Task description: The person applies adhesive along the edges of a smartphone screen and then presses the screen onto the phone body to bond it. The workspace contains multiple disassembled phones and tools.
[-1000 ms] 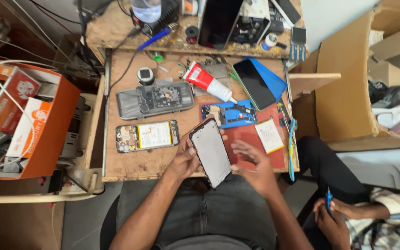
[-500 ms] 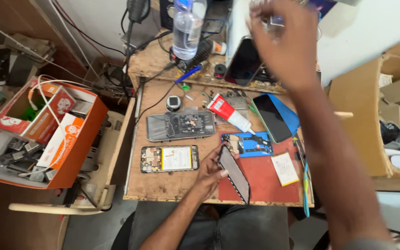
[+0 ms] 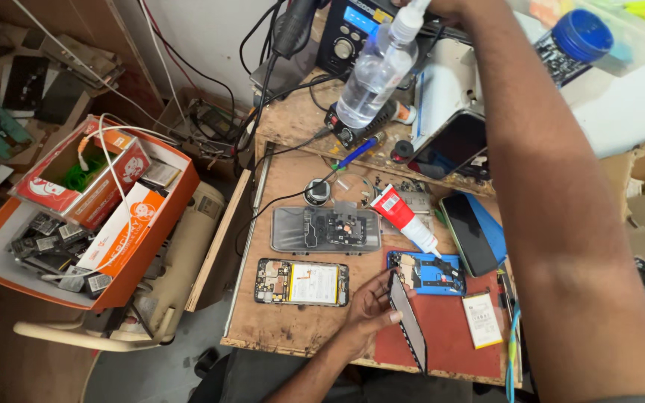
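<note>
At about nine o'clock of the wooden surface sits an orange cardboard box, open at the top, holding small red-and-white and orange-and-white cartons with white cables looped over them. Near the middle of the surface a red tube with a white label and white nozzle lies slanted, nozzle toward five o'clock. At four o'clock a small white-labelled battery lies flat on the red mat. The left hand, low at six o'clock, has its grip clamped on a phone screen panel stood on its edge, its long axis running from twelve o'clock down toward six. The right hand is at twelve o'clock, mostly cut off by the frame, closed around the white cap of a clear plastic bottle, which hangs tilted, its base toward seven o'clock, above the back of the surface. An opened phone lies just left of the left hand.
</note>
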